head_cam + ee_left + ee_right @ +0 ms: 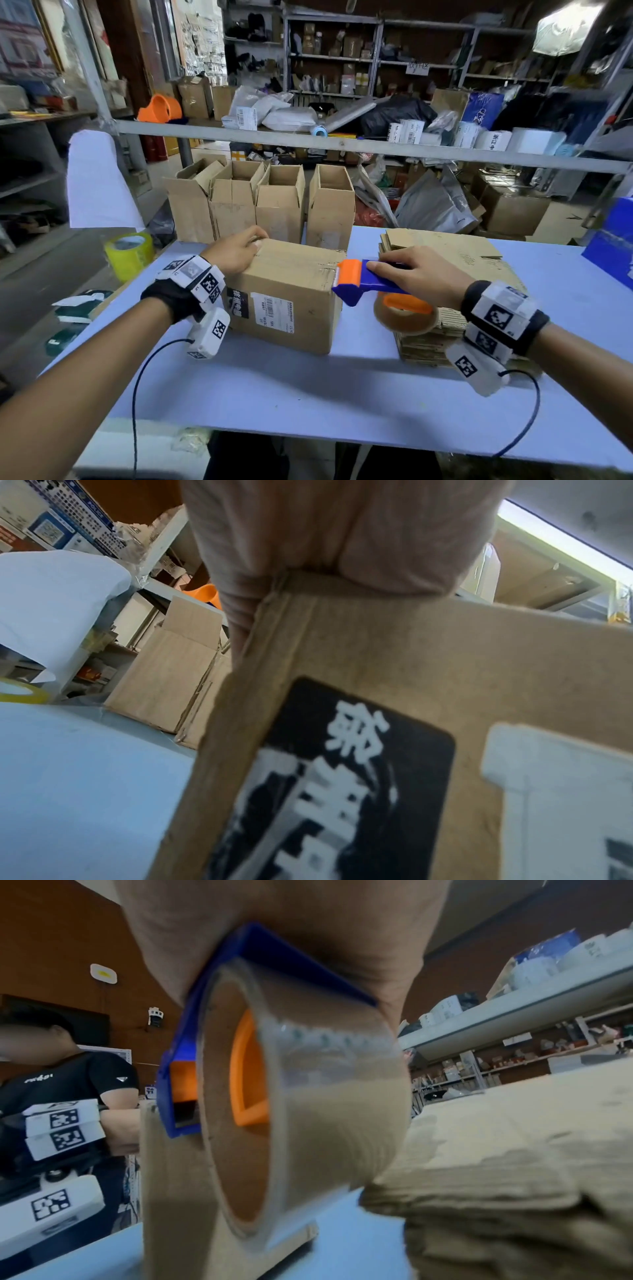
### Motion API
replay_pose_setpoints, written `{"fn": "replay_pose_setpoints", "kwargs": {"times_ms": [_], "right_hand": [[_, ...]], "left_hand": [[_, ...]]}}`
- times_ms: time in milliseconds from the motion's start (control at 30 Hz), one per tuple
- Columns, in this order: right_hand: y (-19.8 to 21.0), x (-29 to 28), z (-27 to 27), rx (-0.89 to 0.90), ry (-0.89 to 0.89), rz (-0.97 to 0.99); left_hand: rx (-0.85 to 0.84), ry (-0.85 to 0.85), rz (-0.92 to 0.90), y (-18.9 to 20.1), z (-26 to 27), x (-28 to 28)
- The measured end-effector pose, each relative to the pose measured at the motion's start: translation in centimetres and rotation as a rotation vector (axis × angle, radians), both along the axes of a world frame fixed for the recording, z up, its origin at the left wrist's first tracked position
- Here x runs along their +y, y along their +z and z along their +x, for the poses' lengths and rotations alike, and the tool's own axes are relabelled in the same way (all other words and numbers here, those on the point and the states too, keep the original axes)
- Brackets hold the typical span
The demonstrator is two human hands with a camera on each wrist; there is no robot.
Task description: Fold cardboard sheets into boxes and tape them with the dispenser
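A closed cardboard box (291, 294) with a black label and a white shipping label stands on the pale blue table (342, 394). My left hand (236, 253) lies over its top left corner, fingers bent on the lid. In the left wrist view the thumb (240, 615) runs down the side edge of the box (377, 656). My right hand (421, 277) grips the blue and orange tape dispenser (363, 277), whose orange head sits at the box's top right edge. Its brown tape roll (325, 1110) hangs beside the box wall.
A stack of flat cardboard sheets (445, 250) lies under my right wrist. Several open folded boxes (260, 202) line the table's far edge. A yellow tape roll (129, 251) sits at the left, a blue carton (613, 246) at the right. A metal shelf rail (342, 144) crosses behind.
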State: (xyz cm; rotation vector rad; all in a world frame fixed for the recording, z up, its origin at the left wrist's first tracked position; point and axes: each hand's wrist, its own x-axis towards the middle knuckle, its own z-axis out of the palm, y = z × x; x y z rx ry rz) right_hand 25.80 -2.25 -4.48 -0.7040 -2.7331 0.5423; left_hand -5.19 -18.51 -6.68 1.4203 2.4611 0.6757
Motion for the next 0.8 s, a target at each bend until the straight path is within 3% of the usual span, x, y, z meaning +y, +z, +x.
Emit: {"fn": "replay_pose_setpoints", "kwargs": {"times_ms": [133,300,467,800], "right_hand": [[-1.0,-1.2,-0.6,0.079,-0.02,-0.052],[-1.7,-2.5,-2.2,0.133,-0.039,-0.057],[-1.7,-3.6,-4.1,0.133,-0.022,-0.055],[0.7,-1.8,-1.5,0.049,-0.028,0.051]], "left_hand": [[0.035,-0.027,0.036,0.4,-0.7,0.0],[0.296,-0.008,0.103,1.2,0.5,-0.4],[0.207,-0.197,0.059,0.9,4.8,-0.4],[0.272,-0.166,0.051,-1.2,5.8,0.2]]}}
